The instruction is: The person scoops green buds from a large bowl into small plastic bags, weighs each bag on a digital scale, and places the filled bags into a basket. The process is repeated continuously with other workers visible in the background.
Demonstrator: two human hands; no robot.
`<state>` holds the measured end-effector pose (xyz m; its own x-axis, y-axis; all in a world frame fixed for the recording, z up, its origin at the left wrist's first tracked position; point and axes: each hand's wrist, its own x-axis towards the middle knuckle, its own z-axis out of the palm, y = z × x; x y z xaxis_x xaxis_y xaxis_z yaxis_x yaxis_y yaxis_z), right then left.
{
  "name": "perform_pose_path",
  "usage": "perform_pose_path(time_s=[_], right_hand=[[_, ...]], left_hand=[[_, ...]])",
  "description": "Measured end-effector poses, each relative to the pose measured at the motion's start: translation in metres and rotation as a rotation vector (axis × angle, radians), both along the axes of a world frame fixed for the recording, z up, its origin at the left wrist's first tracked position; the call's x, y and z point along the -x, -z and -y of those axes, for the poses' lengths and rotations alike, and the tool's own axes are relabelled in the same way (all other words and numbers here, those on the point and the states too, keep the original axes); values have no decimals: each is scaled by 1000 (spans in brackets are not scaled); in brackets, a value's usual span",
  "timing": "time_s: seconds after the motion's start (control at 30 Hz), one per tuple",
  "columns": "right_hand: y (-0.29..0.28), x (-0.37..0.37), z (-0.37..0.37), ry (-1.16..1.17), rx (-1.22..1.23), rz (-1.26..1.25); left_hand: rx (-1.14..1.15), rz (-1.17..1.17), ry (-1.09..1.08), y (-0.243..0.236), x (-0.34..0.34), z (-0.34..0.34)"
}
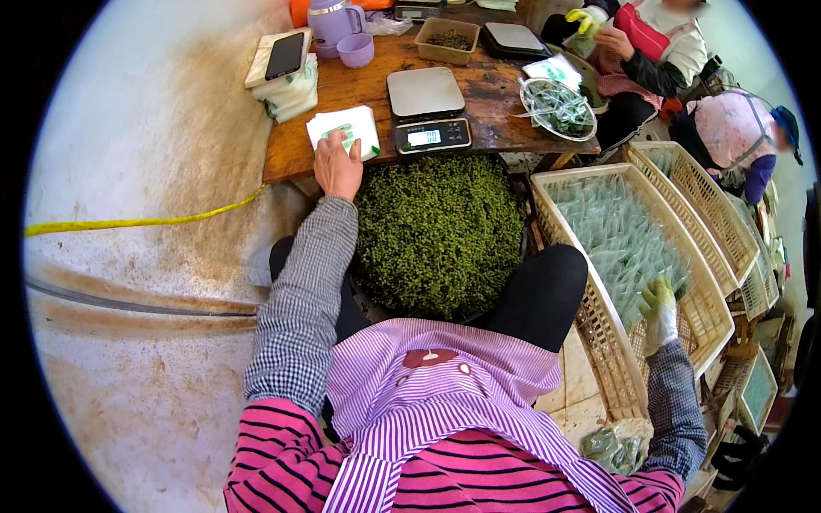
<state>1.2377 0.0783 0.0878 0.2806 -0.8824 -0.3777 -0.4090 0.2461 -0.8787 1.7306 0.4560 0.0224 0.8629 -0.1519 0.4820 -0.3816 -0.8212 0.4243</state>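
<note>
My left hand (339,166), bare, rests with its fingers stretched over a stack of white plastic bags (369,126) on the table's near edge. To its right stands a digital scale (425,96) with a bare silver plate and a lit display. Between my knees is a large round container heaped with small green peppercorn-like berries (436,235). My right hand (659,315), in a pale glove with yellow-green fingers, reaches over a cream plastic crate (611,368). Its fingers look apart, above clear packed bags (611,227) of greenish contents; I see nothing held in them.
The wooden table (342,85) carries a phone (285,56) on a stack, a purple jug (332,24), a purple cup (356,50), a tan tub (447,41) and a basket of bags (558,107). More crates (697,201) stand at right. Two people work at the upper right.
</note>
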Motion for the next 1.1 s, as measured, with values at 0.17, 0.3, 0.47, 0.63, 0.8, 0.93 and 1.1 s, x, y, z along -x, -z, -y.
perform_pose_path(time_s=[0.17,0.3,0.47,0.63,0.8,0.93,1.1], right_hand=[[-31,-129,-101,-277,-59,115],[-18,-203,-154,-540,-62,341],[-20,-266,-225,-683,-237,466],[1,-280,-234,-570,-284,504],[5,-279,-250,-585,-287,459],[6,-284,-249,-654,-134,487],[16,-302,-287,-636,-166,636]], left_hand=[[42,-155,184,32,-33,-11],[-106,-118,336,29,-45,-9],[332,-347,406,68,-69,-28],[-170,-76,505,25,-40,-15],[-107,-40,392,37,-49,-25],[258,-112,364,-18,-2,-1],[489,-207,539,-37,93,5]])
